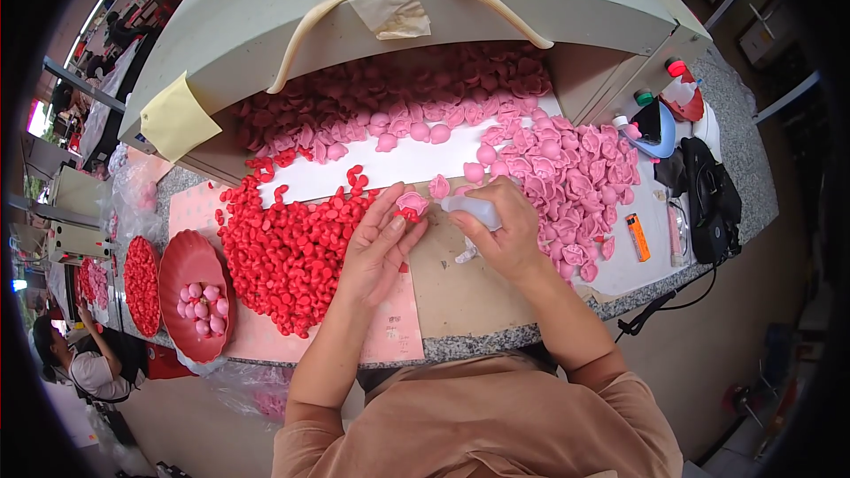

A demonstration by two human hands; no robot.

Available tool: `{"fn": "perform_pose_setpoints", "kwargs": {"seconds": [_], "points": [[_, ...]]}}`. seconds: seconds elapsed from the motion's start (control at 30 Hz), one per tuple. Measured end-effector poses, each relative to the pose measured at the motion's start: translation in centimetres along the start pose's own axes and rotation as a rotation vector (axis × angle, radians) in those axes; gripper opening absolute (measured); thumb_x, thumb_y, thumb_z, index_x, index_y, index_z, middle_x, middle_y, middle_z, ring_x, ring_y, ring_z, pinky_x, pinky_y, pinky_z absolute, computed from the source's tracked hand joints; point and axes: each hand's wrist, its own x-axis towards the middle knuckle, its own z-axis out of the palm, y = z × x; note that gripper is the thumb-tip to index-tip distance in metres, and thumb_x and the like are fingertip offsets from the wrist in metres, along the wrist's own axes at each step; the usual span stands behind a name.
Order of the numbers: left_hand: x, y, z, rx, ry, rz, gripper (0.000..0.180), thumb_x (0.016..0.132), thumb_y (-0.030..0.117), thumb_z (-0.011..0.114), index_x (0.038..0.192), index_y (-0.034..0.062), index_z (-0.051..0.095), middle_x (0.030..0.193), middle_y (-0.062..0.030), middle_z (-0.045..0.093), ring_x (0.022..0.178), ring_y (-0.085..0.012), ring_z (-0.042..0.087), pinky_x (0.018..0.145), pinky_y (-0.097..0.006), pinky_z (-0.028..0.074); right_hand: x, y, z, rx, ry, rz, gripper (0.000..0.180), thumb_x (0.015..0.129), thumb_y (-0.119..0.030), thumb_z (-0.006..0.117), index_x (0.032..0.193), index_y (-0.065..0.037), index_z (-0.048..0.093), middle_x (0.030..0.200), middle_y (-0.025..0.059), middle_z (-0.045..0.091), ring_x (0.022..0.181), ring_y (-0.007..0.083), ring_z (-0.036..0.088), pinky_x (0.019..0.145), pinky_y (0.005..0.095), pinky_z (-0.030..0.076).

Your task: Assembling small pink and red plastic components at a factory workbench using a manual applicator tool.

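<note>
My left hand (374, 252) pinches a small pink petal-like piece (411, 201) with a red part below it, between thumb and fingertips. Wrapped in my right hand (516, 235) is a small translucent squeeze bottle (478, 210), tilted so its nozzle points left at the pink piece. Whether the tip touches it I cannot tell. One loose pink piece (439, 186) lies just beyond my hands. A heap of small glossy red pieces (288, 257) spreads left of my left hand, and a heap of pink petal-like pieces (567, 177) lies beyond and right of my right hand.
A grey hooded box (496, 9) arches over more pink pieces at the back. At left stand a red scalloped bowl (181, 336) holding pink balls and red pieces (142, 283). An orange box (637, 237), a black bag (708, 195) and capped bottles lie right. Another person sits far left.
</note>
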Motion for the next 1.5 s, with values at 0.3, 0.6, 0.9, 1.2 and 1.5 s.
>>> {"fn": "perform_pose_setpoints", "kwargs": {"seconds": [0.3, 0.6, 0.9, 1.2, 1.5], "points": [[-0.08, 0.19, 0.01, -0.03, 0.019, 0.014, 0.049, 0.091, 0.001, 0.05, 0.137, 0.0037, 0.034, 0.134, -0.0088, 0.045, 0.12, -0.0195, 0.048, 0.104, -0.034, 0.04, -0.18, 0.13, 0.1, -0.007, -0.002, -0.003, 0.028, 0.071, -0.013, 0.075, 0.09, -0.003, 0.057, 0.079, 0.0112, 0.061, 0.067, 0.025, 0.056, 0.061, 0.0326, 0.045], [-0.06, 0.27, -0.07, -0.072, 0.013, 0.027, 0.05, 0.091, 0.0, 0.05, 0.138, 0.0039, 0.033, 0.135, -0.0087, 0.042, 0.12, -0.0192, 0.048, 0.104, -0.034, 0.04, -0.18, 0.18, 0.01, 0.0, -0.003, 0.02, 0.028, 0.071, -0.012, 0.076, 0.09, -0.002, 0.057, 0.08, 0.0121, 0.06, 0.068, 0.0256, 0.057, 0.061, 0.0329, 0.045], [-0.05, 0.27, -0.12, -0.066, 0.024, 0.044, 0.05, 0.091, 0.0, 0.049, 0.138, 0.0043, 0.033, 0.136, -0.0085, 0.042, 0.118, -0.0184, 0.049, 0.104, -0.034, 0.04, -0.26, 0.26, 0.15, 0.03, 0.014, 0.018, 0.028, 0.072, -0.011, 0.075, 0.091, -0.002, 0.057, 0.08, 0.012, 0.061, 0.068, 0.0249, 0.056, 0.061, 0.0324, 0.045], [-0.04, 0.15, -0.47, -0.08, 0.012, 0.037, 0.05, 0.091, 0.0, 0.05, 0.137, 0.004, 0.034, 0.135, -0.008, 0.042, 0.115, -0.0164, 0.052, 0.103, -0.034, 0.041, -0.17, 0.22, 0.12, -0.008, -0.003, 0.001, 0.027, 0.072, -0.01, 0.075, 0.091, -0.002, 0.058, 0.08, 0.0117, 0.061, 0.068, 0.0244, 0.056, 0.061, 0.0319, 0.044], [-0.07, 0.19, -0.32, -0.099, 0.041, 0.036, 0.05, 0.091, -0.001, 0.05, 0.138, 0.0045, 0.034, 0.135, -0.0074, 0.042, 0.116, -0.0166, 0.051, 0.104, -0.034, 0.04, -0.35, 0.44, 0.24, 0.013, 0.017, 0.001, 0.028, 0.071, -0.011, 0.076, 0.091, -0.002, 0.058, 0.079, 0.0114, 0.061, 0.068, 0.0239, 0.056, 0.061, 0.0316, 0.044]]}}
